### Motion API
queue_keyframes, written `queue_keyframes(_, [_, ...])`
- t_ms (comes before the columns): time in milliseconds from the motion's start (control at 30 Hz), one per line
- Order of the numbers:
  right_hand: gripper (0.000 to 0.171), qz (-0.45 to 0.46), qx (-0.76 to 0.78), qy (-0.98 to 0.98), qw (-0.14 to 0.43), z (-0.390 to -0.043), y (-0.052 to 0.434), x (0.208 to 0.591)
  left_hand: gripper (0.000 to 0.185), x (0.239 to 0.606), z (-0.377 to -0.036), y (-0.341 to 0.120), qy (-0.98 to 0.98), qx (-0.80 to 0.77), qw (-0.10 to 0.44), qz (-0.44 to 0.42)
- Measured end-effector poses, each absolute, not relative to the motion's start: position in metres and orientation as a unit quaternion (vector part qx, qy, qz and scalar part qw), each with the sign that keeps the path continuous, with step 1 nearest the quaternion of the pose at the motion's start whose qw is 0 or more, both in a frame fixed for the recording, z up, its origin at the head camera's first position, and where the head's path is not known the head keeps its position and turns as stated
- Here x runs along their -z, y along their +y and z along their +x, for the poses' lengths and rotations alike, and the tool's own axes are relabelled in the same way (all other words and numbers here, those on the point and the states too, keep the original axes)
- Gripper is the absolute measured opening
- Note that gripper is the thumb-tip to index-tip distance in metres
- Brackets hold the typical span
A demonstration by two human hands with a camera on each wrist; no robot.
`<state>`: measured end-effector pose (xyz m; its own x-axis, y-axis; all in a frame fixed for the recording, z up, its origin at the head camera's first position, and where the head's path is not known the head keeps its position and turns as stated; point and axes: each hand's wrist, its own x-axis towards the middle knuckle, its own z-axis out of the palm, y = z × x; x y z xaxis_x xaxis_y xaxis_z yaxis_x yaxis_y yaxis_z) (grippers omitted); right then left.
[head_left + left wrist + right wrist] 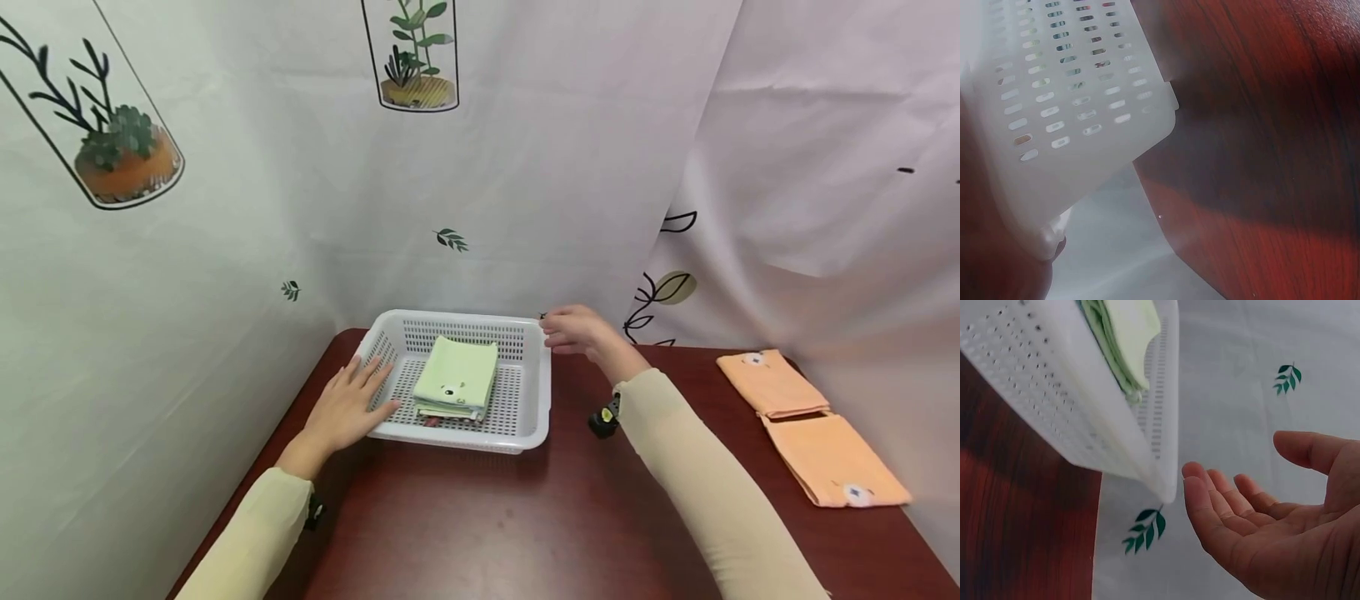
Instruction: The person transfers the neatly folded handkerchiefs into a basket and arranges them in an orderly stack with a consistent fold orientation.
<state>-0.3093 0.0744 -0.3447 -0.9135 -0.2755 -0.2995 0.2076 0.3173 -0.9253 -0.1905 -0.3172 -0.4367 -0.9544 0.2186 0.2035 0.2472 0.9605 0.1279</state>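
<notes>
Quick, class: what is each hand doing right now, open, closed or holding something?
Left hand: open, fingers straight, resting on the white basket rim.
Right hand: open, loosely curved, holding nothing, beside the basket's far corner.

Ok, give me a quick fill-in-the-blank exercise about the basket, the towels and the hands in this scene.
1. The folded green towels lie inside the white ____.
2. The left hand rests with straight fingers on the basket's ____ side.
3. The two towels lying on the table outside the basket are ____ in colour.
4. The right hand, fingers loosely curled, holds ____.

Missing words: basket; left; orange; nothing
</notes>
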Motion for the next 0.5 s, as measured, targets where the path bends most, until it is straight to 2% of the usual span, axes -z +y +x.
queue_keyframes(267, [0.060,-0.046,0.548,0.809,0.206,-0.303,0.094,0.341,0.077,0.438,-0.191,-0.319,-0.986,0.077,0.089,-0.118])
queue_keyframes(500, [0.057,-0.056,0.517,0.830,0.202,-0.296,0.114,0.344,0.076,0.439,-0.190,-0.318,-0.985,0.079,0.098,-0.118])
